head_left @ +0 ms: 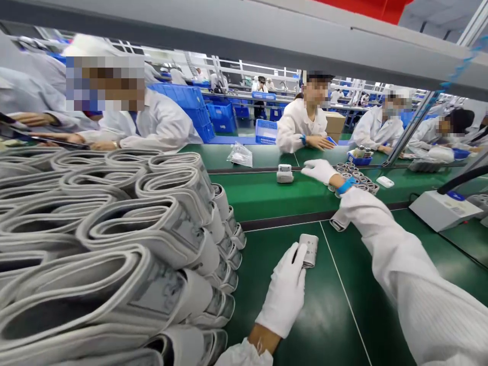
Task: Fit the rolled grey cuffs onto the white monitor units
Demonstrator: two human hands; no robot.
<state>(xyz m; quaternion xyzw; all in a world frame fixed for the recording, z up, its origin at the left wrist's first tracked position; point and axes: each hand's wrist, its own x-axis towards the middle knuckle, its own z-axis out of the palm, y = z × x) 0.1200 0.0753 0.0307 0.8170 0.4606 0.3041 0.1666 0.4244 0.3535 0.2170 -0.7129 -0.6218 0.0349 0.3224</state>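
My left hand (pixel 284 290), in a white glove, has its fingers closed on a small rolled grey cuff (pixel 310 250) over the green worktop (pixel 335 315). My right hand (pixel 319 170), also gloved, reaches over the green belt (pixel 255 195) with fingers stretched out and nothing seen in them. Just left of it on the belt sits a small grey roll with a white piece (pixel 285 174). Several grey rolls (pixel 358 178) stand beyond my right wrist, and another roll (pixel 340 221) lies under my right forearm.
Large stacks of folded grey cuffs (pixel 152 284) fill the left side. A white box-like device (pixel 444 208) with a black arm stands at the right. Across the belt are co-workers, a plastic bag (pixel 240 154) and a blue tray (pixel 359 158). A grey beam (pixel 229 48) crosses overhead.
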